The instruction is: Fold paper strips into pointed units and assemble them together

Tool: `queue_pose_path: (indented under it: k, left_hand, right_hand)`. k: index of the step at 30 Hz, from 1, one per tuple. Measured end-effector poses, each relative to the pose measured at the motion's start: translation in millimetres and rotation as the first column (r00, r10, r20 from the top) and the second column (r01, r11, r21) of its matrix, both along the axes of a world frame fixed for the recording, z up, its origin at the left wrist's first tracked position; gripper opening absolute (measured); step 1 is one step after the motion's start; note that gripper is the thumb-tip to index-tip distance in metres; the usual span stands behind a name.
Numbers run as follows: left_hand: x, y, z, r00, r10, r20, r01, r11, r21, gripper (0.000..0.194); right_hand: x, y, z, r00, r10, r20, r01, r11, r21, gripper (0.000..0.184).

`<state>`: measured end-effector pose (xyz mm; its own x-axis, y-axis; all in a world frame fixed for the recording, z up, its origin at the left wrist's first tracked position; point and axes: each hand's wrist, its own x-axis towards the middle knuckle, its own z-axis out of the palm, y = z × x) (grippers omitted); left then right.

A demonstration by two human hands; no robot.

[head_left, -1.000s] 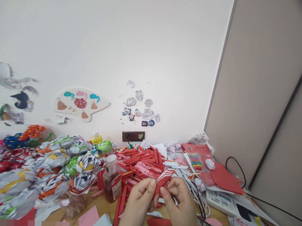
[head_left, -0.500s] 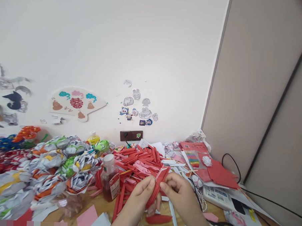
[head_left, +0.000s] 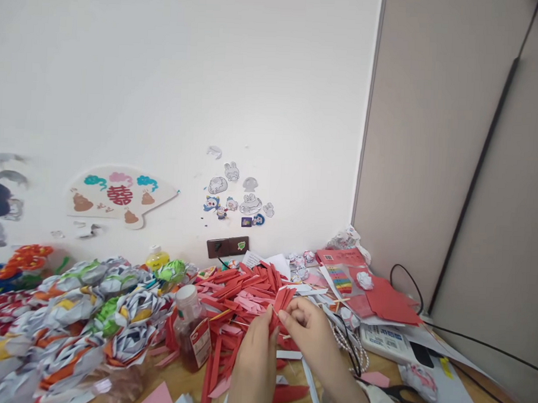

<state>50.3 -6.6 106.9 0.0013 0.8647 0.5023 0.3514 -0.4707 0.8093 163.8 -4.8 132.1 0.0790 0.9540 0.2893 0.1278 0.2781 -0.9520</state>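
Strips of folded red paper (head_left: 284, 298) stand upright between my two hands above the worktop. My left hand (head_left: 259, 349) grips them from the left, its back toward me and its thumb near the strips' middle. From the right, my right hand (head_left: 306, 325) pinches the same strips between thumb and curled fingers. The lower part of the strips is hidden behind my hands. Just behind lies a heap of red and pink folded paper strips (head_left: 247, 287). A loose red strip (head_left: 289, 394) rests on the wooden table below my right wrist.
A bottle of dark red liquid (head_left: 192, 335) stands left of my hands. Rosettes of white and coloured paper (head_left: 81, 306) fill the left side. Black scissors (head_left: 409, 398), a bead string (head_left: 364, 357), a white box (head_left: 387, 343) and red paper sheets (head_left: 392, 302) lie at right.
My left hand has turned so its back shows more, and the red strips now stand more upright. The camera view has swung slightly to the right.
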Motion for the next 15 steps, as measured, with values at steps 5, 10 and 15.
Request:
queue_pose_path:
  k: [5, 10, 15]
  left_hand:
    - [-3, -3, 5.2, 0.997, -0.06, 0.038, 0.062, 0.998, -0.031, 0.027]
    - [-10, 4, 10.8, 0.979, -0.201, -0.015, 0.198, 0.974, -0.112, 0.025]
    - [-20, 12, 13.2, 0.948, -0.292, -0.127, 0.275, 0.952, -0.131, 0.025]
  right_hand:
    - [2, 3, -8.2, 0.964, 0.208, -0.165, -0.207, 0.978, 0.026, 0.033]
    - [18, 2, -2.5, 0.918, 0.387, -0.09, -0.388, 0.922, 0.008, 0.035]
    - [26, 8, 3.3, 0.946, 0.319, 0.052, -0.322, 0.944, 0.074, 0.029]
